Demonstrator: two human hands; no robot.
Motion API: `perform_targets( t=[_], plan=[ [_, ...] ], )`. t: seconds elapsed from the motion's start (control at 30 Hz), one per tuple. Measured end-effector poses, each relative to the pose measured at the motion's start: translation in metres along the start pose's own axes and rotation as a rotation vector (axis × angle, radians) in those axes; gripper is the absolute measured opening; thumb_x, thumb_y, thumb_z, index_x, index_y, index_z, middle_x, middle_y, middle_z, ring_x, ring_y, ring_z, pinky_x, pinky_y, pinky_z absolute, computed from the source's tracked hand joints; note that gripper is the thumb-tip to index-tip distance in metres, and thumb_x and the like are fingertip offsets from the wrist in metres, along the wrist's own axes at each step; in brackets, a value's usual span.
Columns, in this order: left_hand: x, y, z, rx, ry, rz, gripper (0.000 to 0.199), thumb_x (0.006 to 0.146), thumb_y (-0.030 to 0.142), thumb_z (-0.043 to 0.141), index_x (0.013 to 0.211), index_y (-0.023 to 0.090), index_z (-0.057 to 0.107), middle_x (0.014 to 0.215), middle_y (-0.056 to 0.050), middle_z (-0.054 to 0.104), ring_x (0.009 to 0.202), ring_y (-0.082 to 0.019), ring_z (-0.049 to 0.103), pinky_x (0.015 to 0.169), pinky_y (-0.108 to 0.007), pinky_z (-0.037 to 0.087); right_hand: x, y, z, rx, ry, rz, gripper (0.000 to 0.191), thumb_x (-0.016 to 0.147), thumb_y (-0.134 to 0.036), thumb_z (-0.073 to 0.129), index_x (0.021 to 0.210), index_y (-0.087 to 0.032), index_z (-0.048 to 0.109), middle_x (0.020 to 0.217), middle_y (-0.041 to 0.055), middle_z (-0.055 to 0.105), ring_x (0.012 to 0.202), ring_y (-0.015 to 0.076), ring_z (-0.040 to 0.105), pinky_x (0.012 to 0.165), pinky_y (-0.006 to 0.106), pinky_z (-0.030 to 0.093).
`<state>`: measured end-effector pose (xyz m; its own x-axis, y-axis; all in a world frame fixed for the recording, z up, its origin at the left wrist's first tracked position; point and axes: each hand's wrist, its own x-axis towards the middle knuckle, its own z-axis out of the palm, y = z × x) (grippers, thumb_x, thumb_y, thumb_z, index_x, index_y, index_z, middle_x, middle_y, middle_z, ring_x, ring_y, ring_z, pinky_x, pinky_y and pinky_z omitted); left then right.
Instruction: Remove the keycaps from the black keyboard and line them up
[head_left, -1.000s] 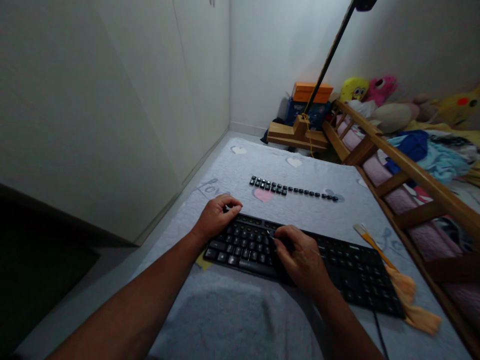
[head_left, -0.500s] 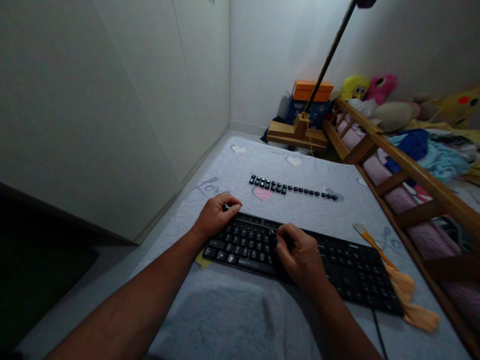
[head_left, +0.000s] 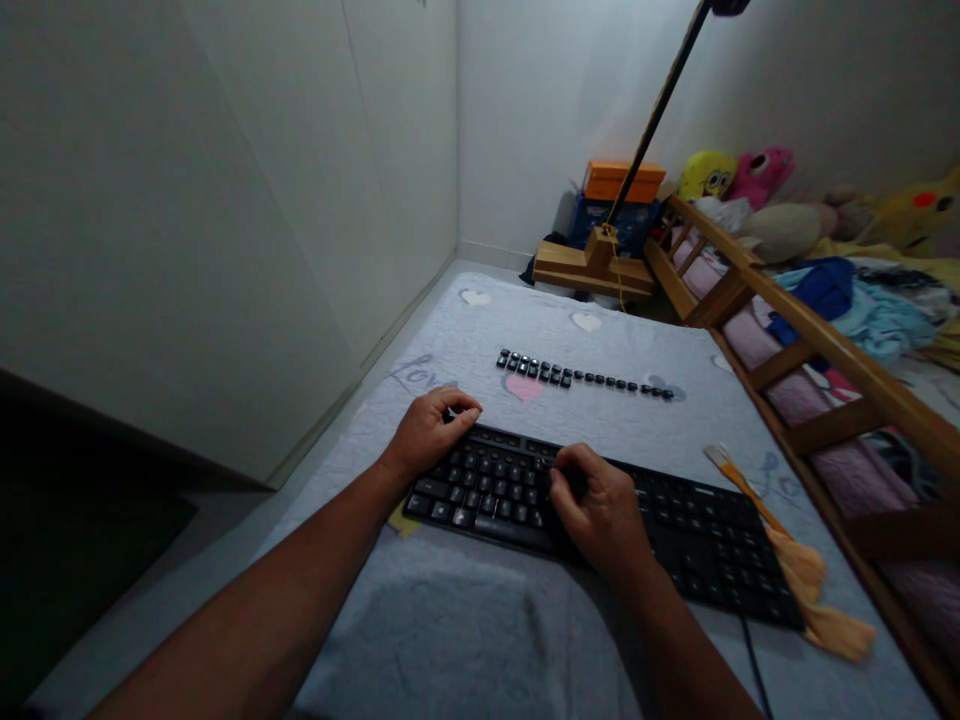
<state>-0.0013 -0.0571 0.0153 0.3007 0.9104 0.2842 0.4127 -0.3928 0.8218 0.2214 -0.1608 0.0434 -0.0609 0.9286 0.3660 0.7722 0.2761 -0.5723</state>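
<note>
A black keyboard (head_left: 487,500) lies on the pale blue cloth. My left hand (head_left: 431,430) is closed at its upper left corner, thumb and fingers round the edge. Over the middle of the keys is my right hand (head_left: 596,495), fingers curled in a pinch; what they hold is too small to make out. The top row of the keyboard shows gaps where keys are off. Beyond the keyboard, several loose black keycaps (head_left: 532,370) lie in two rows, one row reaching farther right.
A brush (head_left: 739,480) and an orange cloth (head_left: 836,625) lie right of the keyboard. A wooden rail (head_left: 825,330) runs along the right side. A stand with a wooden base (head_left: 562,262) is at the back; a white cabinet (head_left: 262,200) rises at left.
</note>
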Motion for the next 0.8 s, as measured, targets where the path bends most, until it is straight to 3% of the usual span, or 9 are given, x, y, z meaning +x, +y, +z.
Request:
perform_targets(
  t=[0.53, 0.8],
  plan=[
    [-0.0004, 0.0009, 0.0, 0.01, -0.002, -0.003, 0.017, 0.082, 0.03, 0.057, 0.081, 0.017, 0.068, 0.08, -0.003, 0.067, 0.081, -0.018, 0.062, 0.077, -0.032, 0.047, 0.0007, -0.0013, 0.0041, -0.079, 0.037, -0.017, 0.007, 0.082, -0.017, 0.051, 0.077, -0.02, 0.055, 0.069, 0.0012, 0.061, 0.065, 0.0153, 0.058, 0.063, 0.025, 0.042],
    [-0.0003, 0.001, 0.0001, 0.021, -0.002, -0.003, 0.017, 0.082, 0.03, 0.057, 0.081, 0.018, 0.068, 0.081, -0.003, 0.067, 0.081, -0.018, 0.062, 0.077, -0.031, 0.048, 0.002, -0.0014, 0.0047, -0.047, 0.03, 0.052, 0.008, 0.082, -0.019, 0.05, 0.076, -0.02, 0.055, 0.068, 0.0003, 0.061, 0.063, 0.0144, 0.057, 0.061, 0.024, 0.042]
  ],
)
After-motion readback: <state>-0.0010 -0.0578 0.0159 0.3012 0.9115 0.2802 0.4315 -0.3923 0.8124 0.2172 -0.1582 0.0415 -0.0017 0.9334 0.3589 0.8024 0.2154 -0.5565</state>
